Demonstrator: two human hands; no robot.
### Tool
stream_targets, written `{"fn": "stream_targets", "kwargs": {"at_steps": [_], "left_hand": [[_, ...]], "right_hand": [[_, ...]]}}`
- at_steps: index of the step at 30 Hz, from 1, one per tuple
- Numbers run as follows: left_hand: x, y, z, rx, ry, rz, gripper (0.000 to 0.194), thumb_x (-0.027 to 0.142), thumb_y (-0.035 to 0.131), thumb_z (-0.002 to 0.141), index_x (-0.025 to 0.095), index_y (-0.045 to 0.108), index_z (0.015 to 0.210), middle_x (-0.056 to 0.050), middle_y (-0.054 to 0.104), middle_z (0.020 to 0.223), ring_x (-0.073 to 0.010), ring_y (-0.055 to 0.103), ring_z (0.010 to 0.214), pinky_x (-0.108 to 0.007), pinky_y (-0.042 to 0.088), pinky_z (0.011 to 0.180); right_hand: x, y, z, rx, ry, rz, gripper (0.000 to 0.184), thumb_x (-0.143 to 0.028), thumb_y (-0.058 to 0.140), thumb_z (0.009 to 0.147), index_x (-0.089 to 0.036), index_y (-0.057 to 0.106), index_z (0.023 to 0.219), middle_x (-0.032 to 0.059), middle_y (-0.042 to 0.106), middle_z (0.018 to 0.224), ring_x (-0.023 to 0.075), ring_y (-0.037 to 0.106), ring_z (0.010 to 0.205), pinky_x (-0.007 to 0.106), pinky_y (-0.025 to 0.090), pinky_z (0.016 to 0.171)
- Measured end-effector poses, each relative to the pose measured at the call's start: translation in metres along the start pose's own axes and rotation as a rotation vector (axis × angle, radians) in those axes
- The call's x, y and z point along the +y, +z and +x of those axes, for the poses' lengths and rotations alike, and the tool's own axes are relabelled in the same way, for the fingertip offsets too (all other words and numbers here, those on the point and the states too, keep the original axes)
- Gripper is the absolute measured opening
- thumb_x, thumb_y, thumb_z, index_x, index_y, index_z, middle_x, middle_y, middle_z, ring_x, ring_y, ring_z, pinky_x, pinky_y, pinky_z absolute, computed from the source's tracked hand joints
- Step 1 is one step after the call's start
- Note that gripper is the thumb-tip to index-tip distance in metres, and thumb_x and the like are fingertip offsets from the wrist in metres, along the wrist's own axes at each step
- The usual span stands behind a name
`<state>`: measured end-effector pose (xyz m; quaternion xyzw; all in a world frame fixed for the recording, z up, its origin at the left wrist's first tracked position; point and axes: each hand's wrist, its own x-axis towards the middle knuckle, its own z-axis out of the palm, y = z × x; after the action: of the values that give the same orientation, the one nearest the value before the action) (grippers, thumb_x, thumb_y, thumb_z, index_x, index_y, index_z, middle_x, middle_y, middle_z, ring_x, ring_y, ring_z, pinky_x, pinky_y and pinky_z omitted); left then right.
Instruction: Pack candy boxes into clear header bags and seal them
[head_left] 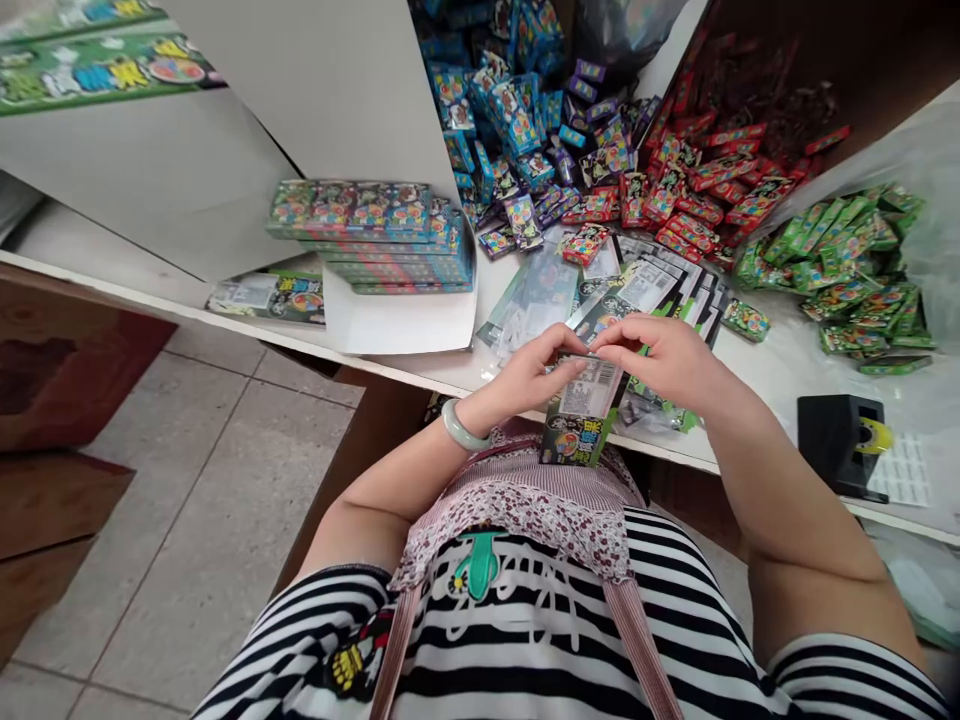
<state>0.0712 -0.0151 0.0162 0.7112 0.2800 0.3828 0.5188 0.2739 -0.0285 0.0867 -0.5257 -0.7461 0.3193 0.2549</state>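
Note:
My left hand (541, 368) and my right hand (658, 358) meet at the table's front edge, thumbs and fingers pinched together. Between them they grip the top edge of a flat printed plastic bag (579, 425), black and green with a pale label. It hangs down in front of the apron. Just beyond my hands lies a spread stack of similar bags (645, 285), with clear plastic showing at its left. A small red candy box (585, 243) rests at the far side of the stack, and a small green box (747, 320) sits to its right.
Heaps of small blue boxes (514, 115), red boxes (697, 190) and green boxes (847, 260) lie at the back and right. Stacked multicoloured boxes (390, 240) stand in a white tray (405, 325). A black tape dispenser (832, 445) is near the right front edge.

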Motion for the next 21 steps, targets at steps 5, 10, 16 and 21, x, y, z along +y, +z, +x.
{"fn": "stream_targets", "kwargs": {"at_steps": [5, 10, 16, 21], "left_hand": [[0.001, 0.001, 0.002, 0.008, -0.016, -0.007, 0.010, 0.028, 0.055, 0.096, 0.019, 0.057, 0.098, -0.002, 0.060, 0.092, -0.0137, 0.055, 0.085, -0.028, 0.045, 0.079], [-0.003, 0.008, 0.005, 0.055, -0.016, -0.009, 0.027, 0.046, 0.059, 0.096, 0.019, 0.057, 0.097, -0.002, 0.061, 0.092, -0.0143, 0.056, 0.086, -0.029, 0.046, 0.081], [-0.013, 0.022, 0.008, 0.187, -0.036, 0.028, 0.037, 0.053, 0.070, 0.087, 0.019, 0.055, 0.089, 0.000, 0.061, 0.085, -0.0133, 0.057, 0.082, -0.028, 0.048, 0.077], [-0.014, 0.019, 0.005, 0.172, 0.057, 0.086, 0.028, 0.045, 0.068, 0.090, 0.019, 0.056, 0.090, -0.001, 0.062, 0.085, -0.0129, 0.060, 0.081, -0.027, 0.050, 0.075]], "right_hand": [[0.006, 0.005, -0.003, 0.040, 0.009, -0.022, 0.012, -0.024, 0.062, 0.087, -0.021, 0.074, 0.084, 0.0020, 0.072, 0.085, 0.0176, 0.063, 0.075, 0.029, 0.046, 0.069], [0.008, 0.007, -0.005, 0.078, -0.012, -0.037, 0.012, -0.023, 0.062, 0.088, -0.020, 0.073, 0.084, 0.0025, 0.071, 0.084, 0.0178, 0.063, 0.076, 0.030, 0.047, 0.070], [0.007, 0.010, -0.008, 0.093, -0.011, -0.072, 0.011, -0.022, 0.062, 0.088, -0.022, 0.073, 0.084, 0.0025, 0.071, 0.086, 0.0194, 0.064, 0.081, 0.032, 0.047, 0.075], [0.015, 0.009, 0.004, -0.003, 0.114, 0.069, 0.007, -0.020, 0.065, 0.085, -0.021, 0.072, 0.086, 0.0011, 0.071, 0.087, 0.0179, 0.064, 0.083, 0.031, 0.047, 0.077]]}}
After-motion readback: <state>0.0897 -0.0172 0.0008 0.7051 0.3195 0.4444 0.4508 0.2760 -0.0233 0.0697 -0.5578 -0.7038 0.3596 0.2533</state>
